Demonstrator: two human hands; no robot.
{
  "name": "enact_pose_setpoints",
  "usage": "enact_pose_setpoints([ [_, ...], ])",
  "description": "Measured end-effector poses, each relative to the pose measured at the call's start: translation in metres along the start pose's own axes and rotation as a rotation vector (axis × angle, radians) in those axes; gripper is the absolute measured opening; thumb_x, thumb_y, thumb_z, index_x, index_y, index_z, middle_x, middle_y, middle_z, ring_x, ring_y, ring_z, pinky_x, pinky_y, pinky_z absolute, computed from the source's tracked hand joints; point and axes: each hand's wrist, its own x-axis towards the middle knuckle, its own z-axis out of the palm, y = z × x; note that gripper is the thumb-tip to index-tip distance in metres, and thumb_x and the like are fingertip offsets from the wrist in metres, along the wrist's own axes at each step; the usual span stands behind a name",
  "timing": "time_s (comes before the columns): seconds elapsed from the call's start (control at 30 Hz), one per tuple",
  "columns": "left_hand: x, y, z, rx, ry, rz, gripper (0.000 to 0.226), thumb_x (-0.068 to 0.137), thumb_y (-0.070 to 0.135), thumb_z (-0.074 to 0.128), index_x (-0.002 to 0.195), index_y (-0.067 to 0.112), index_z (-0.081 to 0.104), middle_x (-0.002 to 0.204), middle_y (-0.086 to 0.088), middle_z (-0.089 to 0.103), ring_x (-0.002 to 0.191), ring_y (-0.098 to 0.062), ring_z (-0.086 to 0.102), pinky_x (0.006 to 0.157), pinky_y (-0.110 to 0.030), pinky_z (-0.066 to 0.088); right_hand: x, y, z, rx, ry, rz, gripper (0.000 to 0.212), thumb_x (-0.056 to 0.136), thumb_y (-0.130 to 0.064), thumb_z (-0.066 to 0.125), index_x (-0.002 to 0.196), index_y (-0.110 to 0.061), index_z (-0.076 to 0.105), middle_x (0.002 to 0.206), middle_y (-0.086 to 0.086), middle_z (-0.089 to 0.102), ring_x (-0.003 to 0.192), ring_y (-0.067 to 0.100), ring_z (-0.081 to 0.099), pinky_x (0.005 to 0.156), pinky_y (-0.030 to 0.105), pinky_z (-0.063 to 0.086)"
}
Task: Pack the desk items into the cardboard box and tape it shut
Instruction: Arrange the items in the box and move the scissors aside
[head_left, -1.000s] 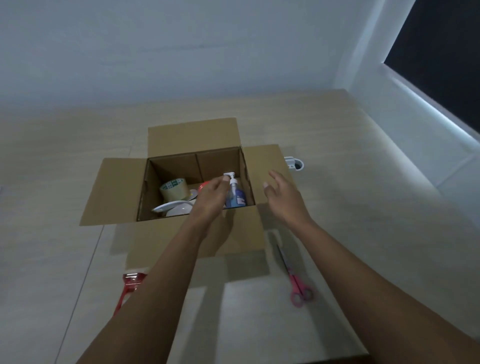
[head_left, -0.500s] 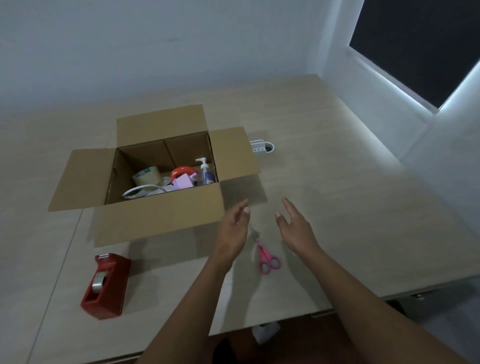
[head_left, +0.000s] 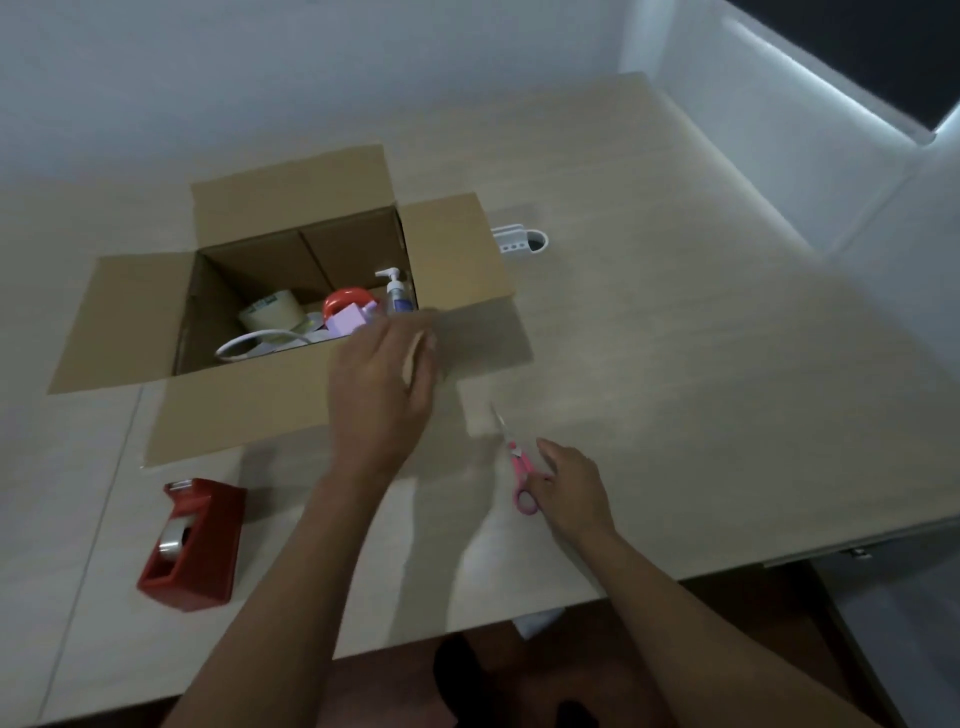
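One cardboard box (head_left: 249, 410) sits on the desk (head_left: 701, 364) with all four flaps folded outward. Inside it show one roll of tan tape (head_left: 271, 312), one pump bottle (head_left: 397, 291) standing upright at the right wall, one red-orange ring-shaped item (head_left: 348, 300), one lilac block (head_left: 347, 319) in front of it, and one white looped cable (head_left: 249, 345). On the desk outside the box lie one pair of pink-handled scissors (head_left: 519, 475), to the right of the near flap, and one red tape dispenser (head_left: 195, 543), near the front edge on the left. One white cable grommet (head_left: 519, 240) sits in the desk just beyond the right flap.

Two bare hands reach in. The left hand (head_left: 382, 387) hovers over the near right corner of the box, fingers loosely spread, its grip wide and holding nothing; motion blur hides whether the fingertips touch the cardboard. The right hand (head_left: 569, 491) is down at the scissors, its grip narrow, with fingers curled against the pink handles; whether they have fully closed on them I cannot tell. The blades point away toward the box.
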Motion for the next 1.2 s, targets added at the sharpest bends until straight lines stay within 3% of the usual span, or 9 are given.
enact_pose_setpoints([
  [0.07, 0.013, -0.04, -0.009, 0.131, -0.06, -0.131, 0.033, 0.097, 0.032, 0.05, 0.125, 0.024, 0.065, 0.12, -0.003, 0.068, 0.11, -0.028, 0.06, 0.09, -0.045, 0.046, 0.003, 0.001, 0.009, -0.053, 0.049, -0.026, 0.036, 0.077, -0.025, 0.075, 0.062, -0.029, 0.042, 0.062, -0.01, 0.04, 0.056, 0.012, 0.043, 0.047, 0.017, 0.023],
  [0.1, 0.013, -0.061, -0.008, 0.193, -0.148, -0.204, 0.039, 0.096, 0.037, 0.046, 0.129, 0.027, 0.062, 0.124, -0.004, 0.067, 0.113, -0.031, 0.059, 0.093, -0.046, 0.044, 0.0, -0.002, 0.011, -0.081, 0.05, -0.025, 0.032, 0.076, -0.029, 0.078, 0.065, -0.03, 0.048, 0.066, -0.007, 0.042, 0.059, 0.013, 0.045, 0.049, 0.02, 0.025],
  [0.13, 0.011, -0.08, -0.006, 0.252, -0.249, -0.244, 0.044, 0.095, 0.043, 0.041, 0.132, 0.028, 0.059, 0.127, -0.006, 0.065, 0.116, -0.033, 0.057, 0.096, -0.048, 0.042, -0.001, -0.003, 0.013, -0.13, 0.076, -0.041, 0.021, 0.075, -0.034, 0.079, 0.075, -0.025, 0.061, 0.073, -0.002, 0.047, 0.068, 0.017, 0.05, 0.055, 0.024, 0.03],
  [0.23, 0.001, -0.115, 0.002, 0.302, -0.442, -0.267, 0.058, 0.094, 0.057, 0.029, 0.136, 0.027, 0.056, 0.136, -0.006, 0.06, 0.122, -0.032, 0.054, 0.103, -0.05, 0.037, -0.003, -0.008, 0.018, -0.166, 0.07, -0.01, 0.05, 0.076, -0.04, 0.081, 0.117, -0.013, 0.068, 0.107, 0.011, 0.059, 0.101, 0.029, 0.055, 0.08, 0.033, 0.045],
  [0.4, -0.003, -0.125, 0.008, 0.274, -0.411, -0.27, 0.055, 0.094, 0.058, 0.036, 0.138, 0.031, 0.056, 0.139, -0.002, 0.059, 0.127, -0.029, 0.051, 0.108, -0.053, 0.034, 0.0, -0.007, 0.026, -0.176, 0.139, -0.026, 0.032, 0.084, -0.028, 0.076, 0.111, -0.016, 0.065, 0.108, 0.008, 0.057, 0.102, 0.026, 0.051, 0.088, 0.037, 0.048],
  [0.63, -0.003, -0.13, 0.008, 0.273, -0.407, -0.265, 0.058, 0.092, 0.063, 0.036, 0.138, 0.034, 0.057, 0.139, 0.0, 0.06, 0.127, -0.027, 0.052, 0.109, -0.054, 0.035, 0.005, -0.007, 0.03, -0.19, 0.194, 0.013, 0.017, 0.077, -0.025, 0.071, 0.09, -0.017, 0.064, 0.085, -0.001, 0.055, 0.081, 0.017, 0.038, 0.071, 0.033, 0.036],
  [0.87, -0.004, -0.131, 0.009, 0.284, -0.439, -0.266, 0.061, 0.094, 0.064, 0.033, 0.142, 0.032, 0.051, 0.147, -0.001, 0.052, 0.135, -0.027, 0.046, 0.112, -0.054, 0.032, 0.006, -0.008, 0.026, -0.037, 0.254, 0.032, 0.021, 0.071, -0.031, 0.073, 0.089, -0.021, 0.069, 0.084, 0.001, 0.066, 0.083, 0.025, 0.057, 0.075, 0.038, 0.051],
  [1.07, -0.006, -0.136, 0.0, 0.313, -0.496, -0.28, 0.061, 0.095, 0.064, 0.031, 0.143, 0.032, 0.049, 0.146, -0.001, 0.054, 0.136, -0.024, 0.046, 0.111, -0.05, 0.034, 0.03, -0.026, 0.005, 0.215, 0.341, 0.054, 0.025, 0.06, -0.044, 0.064, 0.079, -0.028, 0.061, 0.071, -0.005, 0.067, 0.069, 0.027, 0.067, 0.063, 0.043, 0.058],
  [1.2, 0.003, -0.161, -0.025, 0.276, -0.507, -0.299, 0.062, 0.093, 0.062, 0.027, 0.134, 0.029, 0.06, 0.134, -0.001, 0.064, 0.126, -0.022, 0.056, 0.105, -0.043, 0.042, 0.046, -0.102, -0.043, 0.302, 0.514, -0.068, 0.017, 0.067, -0.03, 0.071, 0.082, -0.021, 0.069, 0.075, 0.0, 0.07, 0.071, 0.023, 0.067, 0.069, 0.043, 0.057],
])
